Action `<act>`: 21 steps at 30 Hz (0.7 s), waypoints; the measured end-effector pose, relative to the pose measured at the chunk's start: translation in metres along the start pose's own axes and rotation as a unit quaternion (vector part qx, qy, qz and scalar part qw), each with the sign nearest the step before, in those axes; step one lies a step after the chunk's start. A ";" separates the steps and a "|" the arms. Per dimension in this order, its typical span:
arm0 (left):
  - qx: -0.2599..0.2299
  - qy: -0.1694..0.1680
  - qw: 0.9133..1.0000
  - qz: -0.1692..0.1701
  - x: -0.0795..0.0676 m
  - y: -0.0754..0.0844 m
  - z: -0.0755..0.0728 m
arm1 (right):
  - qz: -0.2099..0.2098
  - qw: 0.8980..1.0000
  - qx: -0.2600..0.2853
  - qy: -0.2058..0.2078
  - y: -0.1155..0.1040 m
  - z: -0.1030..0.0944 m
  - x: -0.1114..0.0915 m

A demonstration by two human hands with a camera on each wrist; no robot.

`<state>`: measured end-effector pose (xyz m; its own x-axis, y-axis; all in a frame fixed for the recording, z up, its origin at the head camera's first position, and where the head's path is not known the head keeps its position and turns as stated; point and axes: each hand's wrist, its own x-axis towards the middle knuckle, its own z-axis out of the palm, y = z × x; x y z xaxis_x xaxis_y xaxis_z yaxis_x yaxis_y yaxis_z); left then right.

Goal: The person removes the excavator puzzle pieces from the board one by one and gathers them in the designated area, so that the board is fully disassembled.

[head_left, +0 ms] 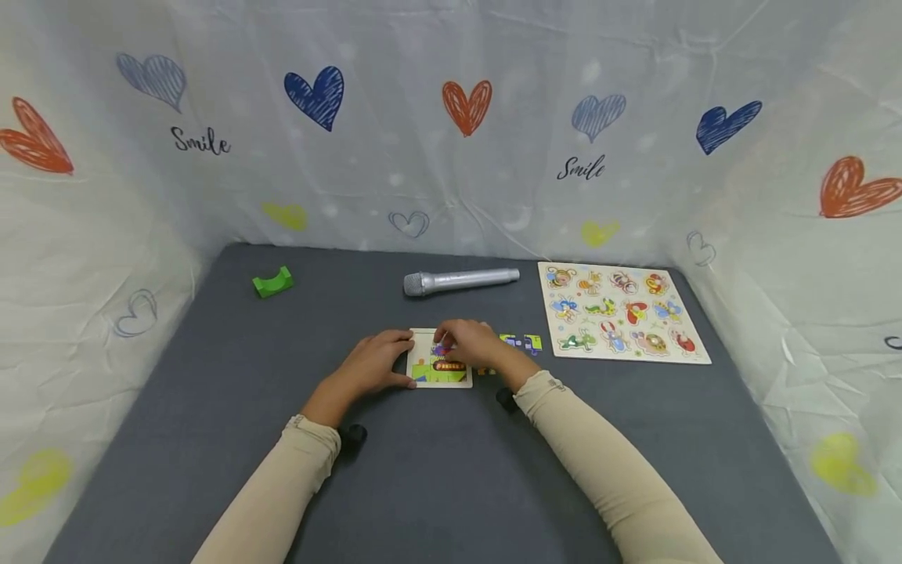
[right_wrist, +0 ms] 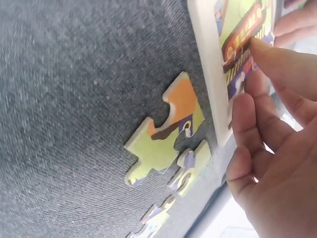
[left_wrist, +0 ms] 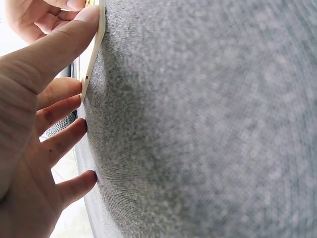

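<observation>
A small square jigsaw tray (head_left: pixel 423 341) with a pale rim lies between both hands, partly filled with bright picture pieces. My left hand (head_left: pixel 369 365) holds its left side, thumb at the near corner and fingertips along the edge; the ring and little fingers are spread beside it in the left wrist view. Over the tray's upper part, my right hand (head_left: pixel 474 345) pinches a purple-and-blue jigsaw piece (head_left: pixel 441 351), mostly covered by the fingers. To the tray's right lie loose pieces, among them a green-and-orange piece (right_wrist: pixel 161 146) and a smaller piece (right_wrist: pixel 192 168) beside it.
A silver microphone (head_left: pixel 461 281) lies behind the tray. At the back right is a board of insect pictures (head_left: pixel 623 313), and at the back left a green curved block (head_left: pixel 272 283). White curtains (head_left: pixel 395 180) with printed hearts enclose the dark grey table (head_left: pixel 451 486).
</observation>
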<state>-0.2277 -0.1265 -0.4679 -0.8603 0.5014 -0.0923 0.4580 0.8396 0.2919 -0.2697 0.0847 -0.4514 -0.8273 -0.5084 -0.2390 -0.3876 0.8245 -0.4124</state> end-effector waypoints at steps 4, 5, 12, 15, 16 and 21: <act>-0.005 -0.004 1.000 -0.001 0.000 0.000 0.000 | 0.006 1.000 0.026 -0.002 0.002 -0.001 0.001; -0.005 -0.005 1.000 -0.002 0.000 0.000 0.000 | 0.004 1.000 0.026 0.001 0.003 0.000 0.000; -0.013 -0.007 1.000 -0.004 -0.001 0.002 0.000 | -0.010 0.999 0.018 0.035 0.000 -0.001 -0.006; -0.011 -0.005 1.000 -0.003 -0.001 0.001 -0.001 | -0.032 0.998 0.007 0.062 -0.002 -0.001 -0.010; -0.011 -0.005 1.000 -0.003 -0.001 0.001 -0.001 | -0.040 0.997 0.005 0.070 -0.003 -0.001 -0.011; -0.013 0.000 1.000 -0.002 -0.001 0.001 -0.002 | -0.071 0.993 0.009 0.092 -0.004 -0.005 -0.021</act>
<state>-0.2264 -0.1268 -0.4660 -0.8617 0.4988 -0.0933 0.4496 0.8356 0.3157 -0.2522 0.0930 -0.4404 -0.8250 -0.5650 -0.0138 -0.5005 0.7418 -0.4464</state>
